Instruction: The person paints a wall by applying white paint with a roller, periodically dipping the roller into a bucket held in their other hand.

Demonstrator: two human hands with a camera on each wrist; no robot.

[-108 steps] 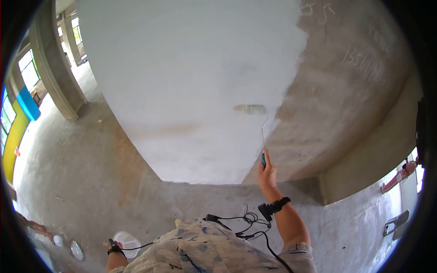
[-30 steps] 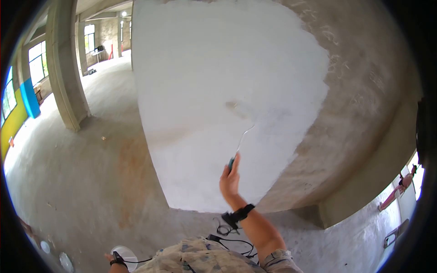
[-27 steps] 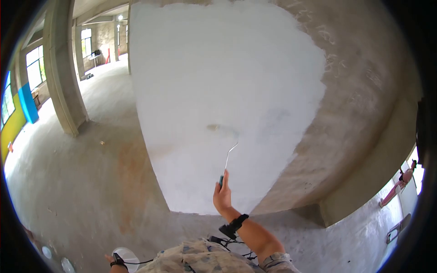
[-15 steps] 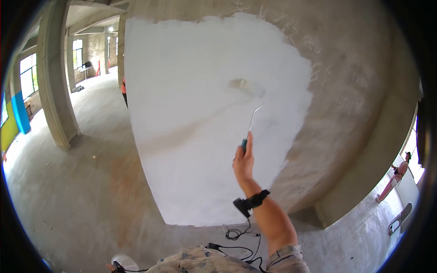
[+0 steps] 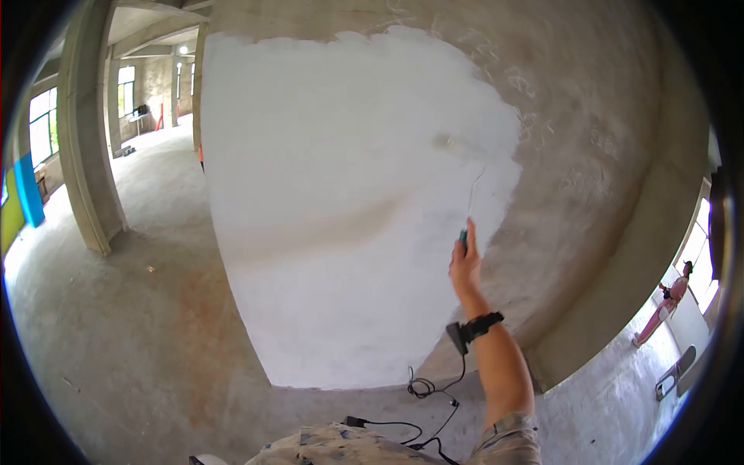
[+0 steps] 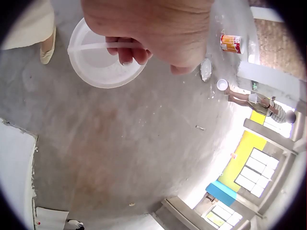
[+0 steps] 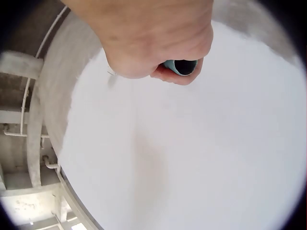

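1. The right hand (image 5: 463,267) is raised in front of the person with the arm almost straight. Its fingers are wrapped round the teal grip of a roller (image 5: 457,145), and the thumb lies up along the grip.
2. From the right wrist, the fingers (image 7: 177,79) curl under the open end of the grip, with the painted wall (image 7: 201,158) just behind.
3. The roller's thin metal shaft rises from the hand to the roller head. The head lies flat against the wall above the hand, at the right edge of the white patch (image 5: 341,201), where it meets the bare concrete (image 5: 604,155).
4. The left hand (image 6: 153,24) hangs low at the person's side. Its fingers are hooked round the thin handle of a white tub (image 6: 100,69), which hangs beneath the hand above the floor (image 6: 120,143).
5. Beyond the left hand, a can (image 6: 231,43) with an orange and red label stands on the floor, but its print is too small to read. Pale scrawls (image 5: 535,77) on the concrete up and right of the right hand cannot be read either.
6. Half a second ago the right hand and roller were further left, well inside the white. Both have moved right. About a second ago the roller was lower on the wall.
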